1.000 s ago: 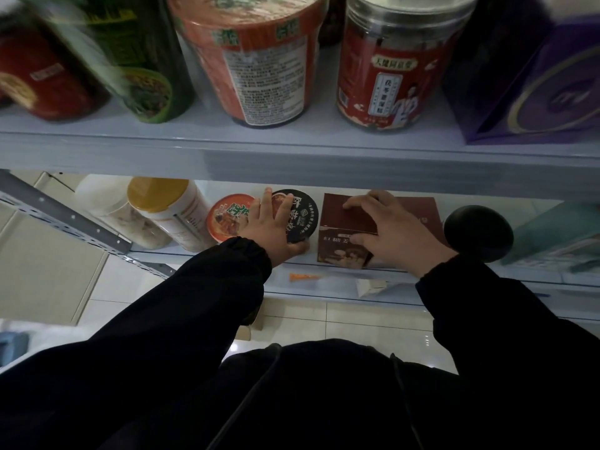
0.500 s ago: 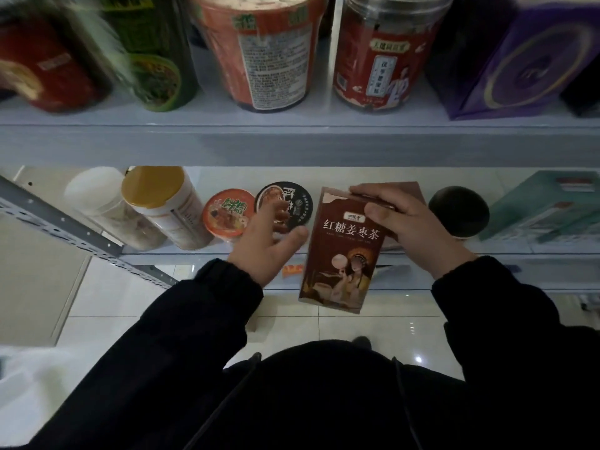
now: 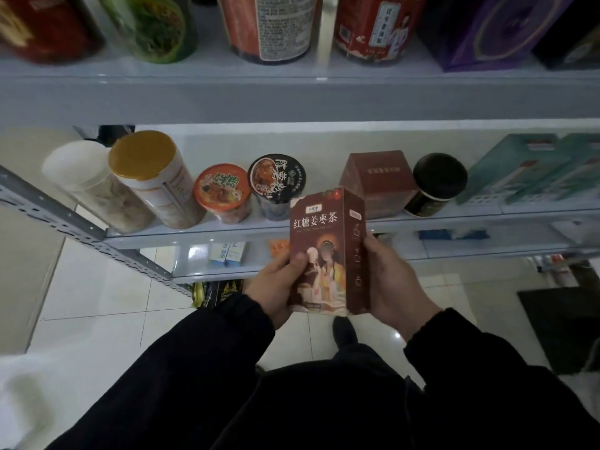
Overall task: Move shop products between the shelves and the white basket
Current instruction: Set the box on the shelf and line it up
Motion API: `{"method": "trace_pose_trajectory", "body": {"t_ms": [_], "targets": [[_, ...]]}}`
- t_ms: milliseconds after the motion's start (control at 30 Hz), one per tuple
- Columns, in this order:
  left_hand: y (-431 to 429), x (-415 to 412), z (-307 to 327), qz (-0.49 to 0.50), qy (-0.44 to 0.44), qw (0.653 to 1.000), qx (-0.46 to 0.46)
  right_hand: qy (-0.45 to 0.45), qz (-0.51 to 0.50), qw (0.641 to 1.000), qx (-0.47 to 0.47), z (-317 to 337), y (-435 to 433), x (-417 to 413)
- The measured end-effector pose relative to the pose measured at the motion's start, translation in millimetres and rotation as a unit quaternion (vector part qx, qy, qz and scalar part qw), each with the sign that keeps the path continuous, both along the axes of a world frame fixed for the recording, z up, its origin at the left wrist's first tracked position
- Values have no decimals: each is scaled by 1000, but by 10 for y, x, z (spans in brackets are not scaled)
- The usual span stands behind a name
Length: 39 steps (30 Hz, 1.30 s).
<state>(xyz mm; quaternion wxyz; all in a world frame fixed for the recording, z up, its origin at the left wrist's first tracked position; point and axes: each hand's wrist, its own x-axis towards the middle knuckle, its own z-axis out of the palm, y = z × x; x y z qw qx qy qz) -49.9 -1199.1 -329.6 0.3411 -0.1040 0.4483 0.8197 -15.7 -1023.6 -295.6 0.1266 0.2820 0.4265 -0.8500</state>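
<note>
Tea box [image 3: 326,248] now off the shelf [image 3: 470,219], top end pointing toward it

**Shop aisle, viewed from above.** Tiered grey steel shelves, an upper shelf [image 3: 292,95] at 12 o'clock and a middle shelf [image 3: 454,222] beneath it, are carried on a perforated upright [image 3: 81,228] at 9 o'clock above a glossy tiled floor [image 3: 97,303]. Packaged goods stand in rows along the shelf fronts: lidded jars [image 3: 146,177] at 10 o'clock, instant noodle cups [image 3: 222,193] nearer the centre, teal cartons [image 3: 519,167] at 2 o'clock and a purple box [image 3: 493,27] at 1 o'clock. Small blue-and-white packets [image 3: 227,253] lie on a lower tier at 8 o'clock.
</note>
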Motion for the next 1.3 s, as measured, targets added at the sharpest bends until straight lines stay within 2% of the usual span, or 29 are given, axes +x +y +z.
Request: {"method": "trace_pose_trajectory", "body": {"t_ms": [100, 233, 400, 567, 700, 833, 1033, 1133, 1300], "targets": [[92, 95, -22, -1, 14, 998, -67, -8, -9, 1000, -15, -44, -31, 228], [283, 188, 8, -12, 42, 990, -133, -21, 16, 999, 35, -78, 225, 300], [627, 322, 119, -52, 27, 992, -110, -28, 70, 992, 99, -122, 498, 376], [999, 491, 115, 21, -50, 995, -81, -50, 152, 984, 76, -114, 872, 465], [1197, 577, 197, 89, -95, 988, -85, -58, 183, 981, 14, -100, 1123, 469], [1264, 582, 183, 129, -146, 974, -118, -49, 254, 965, 35, -145, 1316, 446], [1313, 645, 241, 106, -57, 976, -184, -21, 223, 967, 121, -155, 1478, 427], [1361, 653, 238, 89, -29, 981, -172, -14, 215, 971, 104, -104, 1534, 455], [1467, 652, 267, 118, -54, 978, -160, -12, 153, 986, 64, -62, 1697, 480]]}}
